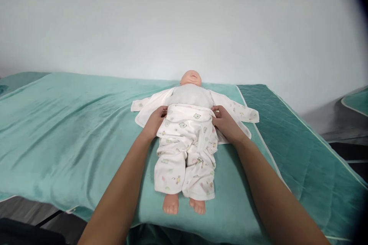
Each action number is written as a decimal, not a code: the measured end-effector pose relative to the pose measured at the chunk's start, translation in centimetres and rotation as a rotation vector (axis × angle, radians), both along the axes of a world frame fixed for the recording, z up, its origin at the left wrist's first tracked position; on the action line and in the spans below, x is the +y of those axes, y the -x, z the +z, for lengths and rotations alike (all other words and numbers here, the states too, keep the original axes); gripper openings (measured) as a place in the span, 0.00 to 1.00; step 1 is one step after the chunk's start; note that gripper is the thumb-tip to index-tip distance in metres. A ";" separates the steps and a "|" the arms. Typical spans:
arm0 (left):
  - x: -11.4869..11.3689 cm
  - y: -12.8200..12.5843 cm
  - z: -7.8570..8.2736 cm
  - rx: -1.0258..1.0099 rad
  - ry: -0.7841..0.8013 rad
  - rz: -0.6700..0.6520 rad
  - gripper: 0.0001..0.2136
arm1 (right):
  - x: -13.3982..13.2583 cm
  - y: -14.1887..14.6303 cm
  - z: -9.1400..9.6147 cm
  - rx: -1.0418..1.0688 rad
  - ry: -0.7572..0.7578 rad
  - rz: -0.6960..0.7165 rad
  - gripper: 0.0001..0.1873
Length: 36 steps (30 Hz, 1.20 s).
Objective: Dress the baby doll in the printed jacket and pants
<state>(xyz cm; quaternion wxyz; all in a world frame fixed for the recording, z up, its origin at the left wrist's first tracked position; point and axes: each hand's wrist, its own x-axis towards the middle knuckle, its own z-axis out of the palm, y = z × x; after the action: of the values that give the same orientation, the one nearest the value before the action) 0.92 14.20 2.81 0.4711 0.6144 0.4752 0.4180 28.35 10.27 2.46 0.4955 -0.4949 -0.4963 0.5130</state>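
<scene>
A baby doll (191,78) lies on its back, head toward the wall and bare feet toward me. Its patterned white trousers (189,126) cover the legs and reach up to the waist. A white baby jacket (156,101) lies spread open under its arms, baring the pale grey torso (191,96). At the left side of the waistband, my left hand (156,120) is closed with its fingers curled on the cloth. My right hand (225,122) likewise grips the waistband's right side, thumb and fingers bent. The fingertips are partly hidden by the fabric.
A light green, wrinkled sheet (71,134) covers the bed beneath the doll. Darker quilted green bedding (296,153) extends to the right. Behind the bed stands a white wall (143,34). A black object (28,233) shows at the lower left.
</scene>
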 end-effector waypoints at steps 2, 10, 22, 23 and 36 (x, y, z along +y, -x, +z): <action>-0.3 -0.3 0.4 -0.104 0.102 -0.034 0.19 | -0.1 0.3 0.2 0.063 -0.014 0.034 0.21; -0.5 -1.2 1.5 -0.402 0.244 -0.076 0.15 | 0.4 0.4 -0.6 0.191 -0.091 0.087 0.18; 0.2 0.1 0.7 -0.482 0.298 -0.146 0.22 | 0.3 -0.8 0.0 0.226 -0.095 0.195 0.17; 0.1 0.1 0.7 -0.468 0.291 -0.140 0.22 | 0.1 -0.7 0.0 0.222 -0.096 0.197 0.18; -0.3 -1.5 0.2 -0.114 -0.146 0.221 0.13 | 0.9 0.0 -0.4 0.136 -0.281 -0.375 0.11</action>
<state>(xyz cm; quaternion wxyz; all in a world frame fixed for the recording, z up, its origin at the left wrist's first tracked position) 2.37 13.86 2.99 0.4026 0.5661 0.4809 0.5350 28.38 11.18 2.02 0.6782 -0.4689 -0.4280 0.3700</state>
